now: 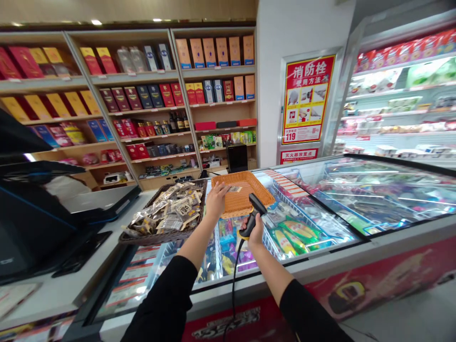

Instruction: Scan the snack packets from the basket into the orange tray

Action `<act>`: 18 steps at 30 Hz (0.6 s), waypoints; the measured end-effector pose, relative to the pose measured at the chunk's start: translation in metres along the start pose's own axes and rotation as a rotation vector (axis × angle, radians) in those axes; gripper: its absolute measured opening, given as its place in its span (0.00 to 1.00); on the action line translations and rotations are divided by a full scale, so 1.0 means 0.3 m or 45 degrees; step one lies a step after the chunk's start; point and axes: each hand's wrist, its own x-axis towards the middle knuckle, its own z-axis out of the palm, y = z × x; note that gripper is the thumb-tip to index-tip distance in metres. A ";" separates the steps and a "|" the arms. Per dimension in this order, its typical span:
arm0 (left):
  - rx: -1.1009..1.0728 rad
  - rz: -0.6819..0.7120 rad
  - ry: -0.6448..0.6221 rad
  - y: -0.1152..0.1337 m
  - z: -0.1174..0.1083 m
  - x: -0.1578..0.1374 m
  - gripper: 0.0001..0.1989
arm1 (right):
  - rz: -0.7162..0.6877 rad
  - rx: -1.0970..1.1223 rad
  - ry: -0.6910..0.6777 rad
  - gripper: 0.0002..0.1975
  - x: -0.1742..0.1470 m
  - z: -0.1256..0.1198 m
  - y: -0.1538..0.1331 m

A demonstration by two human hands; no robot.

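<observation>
Wrapped packets (181,206): heaped at left in the dark brown wicker basket (156,238), whose raised rim presumably keeps such slick wrappers from sliding off. They look small and flat, in clear film with tan labels, dark print and flecks of yellow.

Left hand (216,199): stretched over the left side of the orange woven basket (245,200), fingers extended, with no grip to be seen; from where I stand, I can't tell whether the tips touch the lone packet (235,189).

Lone packet: lies flat inside the orange woven basket, pale and too small to read.

Orange woven basket: sits on the glass-topped chest freezer (331,261), probably because that spot suits both arms.

Barcode scanner (253,213): black with yellow trim, head tilted over the basket's near edge, cable (233,285) hanging down.

Right hand (254,232): fingers wrapped around the scanner's handle, likely to steady its head.
</observation>
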 end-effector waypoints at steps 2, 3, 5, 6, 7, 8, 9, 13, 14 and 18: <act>0.106 -0.055 -0.244 0.044 0.066 0.025 0.21 | 0.018 0.087 0.017 0.21 0.013 -0.013 -0.007; 0.136 -0.098 -0.394 0.061 0.097 0.031 0.21 | 0.017 0.111 0.019 0.21 0.017 -0.018 -0.008; 0.144 -0.171 -0.629 0.080 0.143 0.031 0.21 | 0.022 0.124 0.015 0.21 0.024 -0.026 -0.005; 0.133 -0.185 -0.682 0.082 0.152 0.027 0.22 | 0.024 0.122 0.014 0.22 0.026 -0.029 -0.003; 0.120 -0.186 -0.681 0.078 0.151 0.021 0.22 | 0.026 0.120 0.014 0.22 0.027 -0.030 0.000; 0.108 -0.176 -0.638 0.069 0.137 0.016 0.22 | 0.030 0.121 0.015 0.22 0.027 -0.031 0.003; 0.103 -0.167 -0.573 0.055 0.112 0.010 0.21 | 0.036 0.127 0.018 0.22 0.026 -0.030 0.005; 0.225 -0.265 -0.295 -0.044 -0.071 -0.017 0.18 | 0.090 0.147 0.005 0.22 0.014 -0.024 0.008; 0.310 -0.342 -0.233 -0.073 -0.122 -0.028 0.18 | 0.111 0.141 -0.011 0.23 0.010 -0.020 0.009; 0.634 -0.691 -0.126 -0.170 -0.255 -0.097 0.28 | 0.180 0.094 -0.110 0.23 -0.012 -0.003 0.017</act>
